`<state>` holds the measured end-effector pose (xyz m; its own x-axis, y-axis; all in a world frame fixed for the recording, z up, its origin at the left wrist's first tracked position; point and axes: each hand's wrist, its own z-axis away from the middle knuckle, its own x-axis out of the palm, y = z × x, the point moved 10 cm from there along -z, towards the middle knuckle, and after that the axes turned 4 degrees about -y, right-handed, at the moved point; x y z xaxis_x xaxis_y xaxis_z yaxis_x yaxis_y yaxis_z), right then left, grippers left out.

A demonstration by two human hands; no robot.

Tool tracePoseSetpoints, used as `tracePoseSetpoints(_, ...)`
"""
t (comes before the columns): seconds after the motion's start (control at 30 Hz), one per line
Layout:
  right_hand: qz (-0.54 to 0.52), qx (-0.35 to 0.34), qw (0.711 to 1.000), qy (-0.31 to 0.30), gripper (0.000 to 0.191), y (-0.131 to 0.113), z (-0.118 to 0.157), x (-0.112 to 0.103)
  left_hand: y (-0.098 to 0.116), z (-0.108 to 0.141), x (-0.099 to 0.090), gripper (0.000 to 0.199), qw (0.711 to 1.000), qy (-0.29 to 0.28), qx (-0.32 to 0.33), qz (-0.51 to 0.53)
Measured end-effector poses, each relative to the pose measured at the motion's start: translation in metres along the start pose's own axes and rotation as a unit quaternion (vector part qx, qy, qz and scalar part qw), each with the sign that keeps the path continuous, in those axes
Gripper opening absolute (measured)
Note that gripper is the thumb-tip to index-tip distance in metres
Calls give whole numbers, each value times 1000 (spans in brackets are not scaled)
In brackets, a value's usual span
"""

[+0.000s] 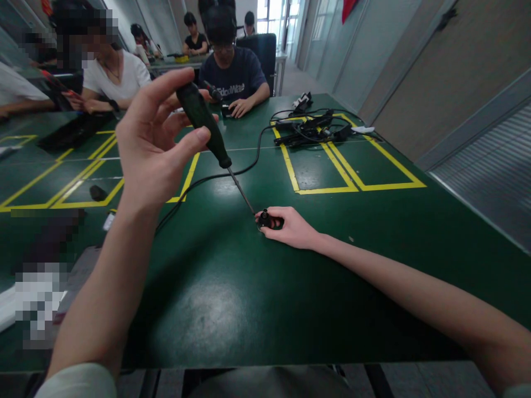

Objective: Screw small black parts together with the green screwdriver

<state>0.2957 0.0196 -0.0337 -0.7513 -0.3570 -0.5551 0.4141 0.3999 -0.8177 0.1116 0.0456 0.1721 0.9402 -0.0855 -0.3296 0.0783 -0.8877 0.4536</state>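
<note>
My left hand [155, 143] is raised over the green table and grips the dark handle of a screwdriver [205, 124] between thumb and fingers. The screwdriver slants down to the right, its thin metal shaft ending beside my right hand [292, 228]. Low at the tabletop, my right hand pinches a small black cylindrical part [264, 219] with a narrow stub on top. The screwdriver's tip meets the left side of this part or stops just by it; I cannot tell which.
Yellow tape [327, 190] marks rectangles on the green table [290, 309]. A heap of black cables and parts [315, 130] lies at the back right, a cable [207, 178] running left. A small black object [98, 192] sits at left. Several people sit beyond, one handling a small device [227, 110].
</note>
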Motion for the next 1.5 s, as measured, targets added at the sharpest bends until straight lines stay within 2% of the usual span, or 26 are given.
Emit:
tracePoseSetpoints(0.1, -2, -4, 1000, -3, 9, -2, 1, -1, -1, -1, -1, 61, 1000, -3, 0, 1)
tracePoseSetpoints(0.23, -13, 31, 999, 36, 41, 6, 5, -7, 0, -2, -5, 63, 1000, -3, 5, -1)
tracePoseSetpoints(0.27, -21, 46, 998, 43, 43, 10, 6, -9, -1, -2, -6, 62, 1000, -3, 0, 1)
tracePoseSetpoints(0.37, -44, 64, 997, 25, 31, 17, 6, -8, -2, -1, -7, 58, 1000, 0, -21, 10)
tracePoseSetpoints(0.47, -45, 43, 998, -24, 27, 14, 4, -7, -4, -1, -8, 57, 1000, -5, -10, 12)
tracePoseSetpoints(0.57, -31, 13, 998, -57, 28, 8, 2, -7, -11, -4, -7, 65, 999, -22, 21, 20)
tracePoseSetpoints(0.6, -27, 7, 998, -60, 29, 6, 2, -7, -12, -5, -4, 75, 998, -50, 44, 24)
tracePoseSetpoints(0.7, -20, 7, 999, -42, 35, 7, 2, -8, -21, -7, -3, 87, 995, -71, 61, 34)
tracePoseSetpoints(0.8, -35, 34, 999, -11, 42, 16, 4, -9, -20, -8, -1, 89, 992, -84, 87, 38)
tracePoseSetpoints(1.0, -67, 48, 997, -1, 32, 24, 4, -9, -19, -9, 1, 91, 994, -61, 65, 64)
tracePoseSetpoints(1.13, -64, 50, 997, -1, 32, 23, 3, -10, -13, -6, 12, 88, 993, -76, 83, 42)
tracePoseSetpoints(1.27, -61, 45, 997, 5, 29, 22, 3, -10, 1, 0, 26, 83, 984, -111, 140, -4)
tracePoseSetpoints(1.4, -58, 42, 997, 3, 29, 21, 3, -10, 6, 1, 28, 84, 979, -115, 165, -19)
tracePoseSetpoints(1.5, -56, 43, 997, 2, 29, 21, 3, -10, 6, 1, 28, 87, 981, -112, 159, -13)
